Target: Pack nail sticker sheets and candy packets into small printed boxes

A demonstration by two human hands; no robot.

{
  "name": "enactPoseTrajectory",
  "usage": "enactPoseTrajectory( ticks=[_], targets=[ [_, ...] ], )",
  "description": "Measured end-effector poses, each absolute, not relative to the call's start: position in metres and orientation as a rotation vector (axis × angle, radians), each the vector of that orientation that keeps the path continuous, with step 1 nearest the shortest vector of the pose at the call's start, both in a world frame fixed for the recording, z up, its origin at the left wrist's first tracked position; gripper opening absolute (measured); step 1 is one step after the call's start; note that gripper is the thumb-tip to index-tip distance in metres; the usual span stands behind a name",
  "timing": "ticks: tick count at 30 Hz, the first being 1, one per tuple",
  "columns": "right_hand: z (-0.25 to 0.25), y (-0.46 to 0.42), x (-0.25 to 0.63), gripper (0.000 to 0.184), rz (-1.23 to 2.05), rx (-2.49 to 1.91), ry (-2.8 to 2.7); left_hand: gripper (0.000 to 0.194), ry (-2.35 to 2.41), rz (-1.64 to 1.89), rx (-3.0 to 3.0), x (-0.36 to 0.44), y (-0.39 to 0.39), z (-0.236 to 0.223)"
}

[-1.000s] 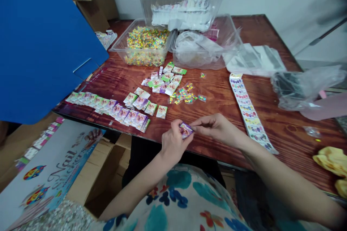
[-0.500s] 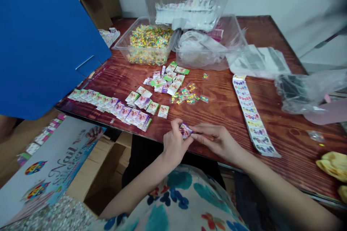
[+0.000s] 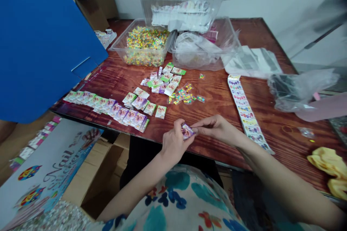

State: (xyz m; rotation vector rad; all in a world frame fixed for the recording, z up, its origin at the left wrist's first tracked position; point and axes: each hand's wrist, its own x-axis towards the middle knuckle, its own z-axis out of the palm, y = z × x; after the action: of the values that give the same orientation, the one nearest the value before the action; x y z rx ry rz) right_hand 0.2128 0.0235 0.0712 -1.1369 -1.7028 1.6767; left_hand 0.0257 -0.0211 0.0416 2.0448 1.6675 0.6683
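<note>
Just over the table's front edge, my left hand [image 3: 172, 143] grips a small purple-and-white printed box [image 3: 187, 131] with a picture of a hand on it. The fingers of my right hand [image 3: 217, 129] are pinched together at the box's right end; whether a flap or something else lies between them is hidden. Left of my hands, overlapping small boxes [image 3: 131, 116] form a row, with a single green-edged box [image 3: 161, 112] closest. Beyond lie a loose heap of similar boxes [image 3: 166, 79] and several little packets of coloured candy [image 3: 182, 95].
Behind stand a clear bin of candy packets [image 3: 146, 43], a clear bin of plastic bags [image 3: 195, 56] and a raised bin of white slips [image 3: 176, 16]. A sticker strip [image 3: 245, 112] and yellow cloth [image 3: 328, 162] lie right. A blue panel [image 3: 46, 43] blocks the left.
The small box has turned slightly, showing more of its printed face. My right hand's fingers have shifted a little at its end. The whole view has moved slightly.
</note>
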Motion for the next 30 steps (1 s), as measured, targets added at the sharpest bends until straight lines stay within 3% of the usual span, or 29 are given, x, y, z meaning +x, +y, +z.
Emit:
enactPoseTrajectory(
  ticks=[12,18,23,26,30],
  targets=[
    [0.079,0.021,0.213,0.038,1.629,-1.141,-1.857,0.049,1.672,0.531,2.091,0.030,-0.022,0.046],
    [0.084,0.005,0.197,0.033,1.190,-1.222,-2.050,0.046,1.716,0.448,1.946,0.033,-0.021,0.045],
    [0.075,0.001,0.190,0.030,1.215,-1.224,-1.949,0.049,1.740,0.474,1.912,0.031,-0.023,0.040],
    [0.069,0.018,0.182,0.029,1.331,-1.187,-1.804,0.051,1.813,0.649,1.933,0.024,-0.021,0.040],
    [0.061,0.063,0.153,0.034,1.382,-1.117,-1.615,0.058,2.045,1.154,2.075,0.013,-0.014,0.045]
  ],
)
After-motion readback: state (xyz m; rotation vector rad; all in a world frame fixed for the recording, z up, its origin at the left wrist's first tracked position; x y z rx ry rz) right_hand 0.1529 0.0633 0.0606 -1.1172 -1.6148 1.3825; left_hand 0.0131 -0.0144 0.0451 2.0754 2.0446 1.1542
